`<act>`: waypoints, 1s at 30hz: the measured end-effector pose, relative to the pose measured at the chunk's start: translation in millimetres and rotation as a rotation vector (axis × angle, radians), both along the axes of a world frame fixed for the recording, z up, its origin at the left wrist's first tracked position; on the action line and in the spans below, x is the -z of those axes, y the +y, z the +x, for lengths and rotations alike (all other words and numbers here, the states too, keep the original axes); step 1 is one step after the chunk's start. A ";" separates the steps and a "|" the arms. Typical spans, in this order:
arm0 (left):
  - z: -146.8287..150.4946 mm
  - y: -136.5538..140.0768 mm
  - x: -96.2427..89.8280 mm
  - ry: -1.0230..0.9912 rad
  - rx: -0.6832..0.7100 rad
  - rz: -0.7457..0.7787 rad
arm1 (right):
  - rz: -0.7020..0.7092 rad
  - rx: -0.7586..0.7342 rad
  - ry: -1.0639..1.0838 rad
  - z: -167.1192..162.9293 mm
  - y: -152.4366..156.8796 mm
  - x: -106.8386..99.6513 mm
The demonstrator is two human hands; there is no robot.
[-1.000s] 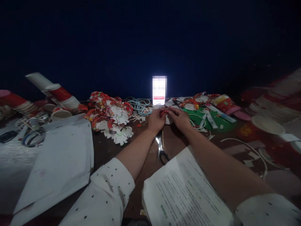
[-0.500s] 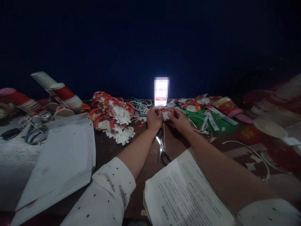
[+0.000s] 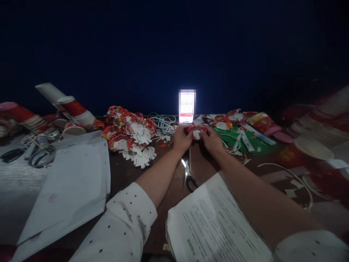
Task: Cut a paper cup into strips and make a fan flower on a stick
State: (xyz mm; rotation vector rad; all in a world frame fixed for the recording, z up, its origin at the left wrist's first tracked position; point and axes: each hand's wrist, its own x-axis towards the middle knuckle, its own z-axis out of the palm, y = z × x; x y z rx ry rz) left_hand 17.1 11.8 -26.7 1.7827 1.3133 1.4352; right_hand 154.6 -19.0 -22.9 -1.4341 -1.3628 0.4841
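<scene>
Between both hands I hold a red and white cut-paper piece (image 3: 196,134), its white side facing me. My left hand (image 3: 182,140) grips its left edge with bent fingers. On its right edge, the fingers and thumb of my right hand (image 3: 212,141) are closed. Below the hands lie black-handled scissors (image 3: 188,176) and a thin stick (image 3: 190,160). A pile of similar red and white cut-paper pieces (image 3: 131,131) is to the left. Just behind the hands a lit phone (image 3: 186,105) stands upright.
Left are white sheets (image 3: 71,182), stacked paper cups (image 3: 77,111) and a coiled black cable (image 3: 13,154). A pale blue cord (image 3: 162,123) lies behind. Glue tubes (image 3: 247,141) rest on a green mat (image 3: 263,148). A printed booklet (image 3: 215,222) is nearest me; more cups (image 3: 313,147) stand right.
Both hands have shifted slightly right with the paper piece, and more of its white face and red rim shows between them. Everything else stays in place.
</scene>
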 end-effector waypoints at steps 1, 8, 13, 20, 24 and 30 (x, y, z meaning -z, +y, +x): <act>-0.1 0.6 0.7 -0.003 -0.003 -0.001 | -0.007 0.008 0.001 -0.8 -0.8 -1.0; -1.3 0.5 -5.5 -0.092 0.001 -0.099 | -0.079 0.034 0.008 -5.2 -4.3 -6.9; -6.2 -0.5 -16.5 -0.151 -0.039 -0.229 | -0.095 0.049 0.041 -4.5 -2.6 -5.5; 0.1 -2.0 -3.3 -0.101 0.181 0.002 | -0.054 -0.020 0.057 -2.8 1.1 -1.0; 0.8 -3.6 1.4 -0.031 0.233 0.115 | -0.062 -0.037 0.033 -4.1 1.5 -1.4; -1.0 -2.9 2.4 -0.041 0.327 0.157 | -0.057 -0.085 -0.024 -6.1 -1.9 -4.0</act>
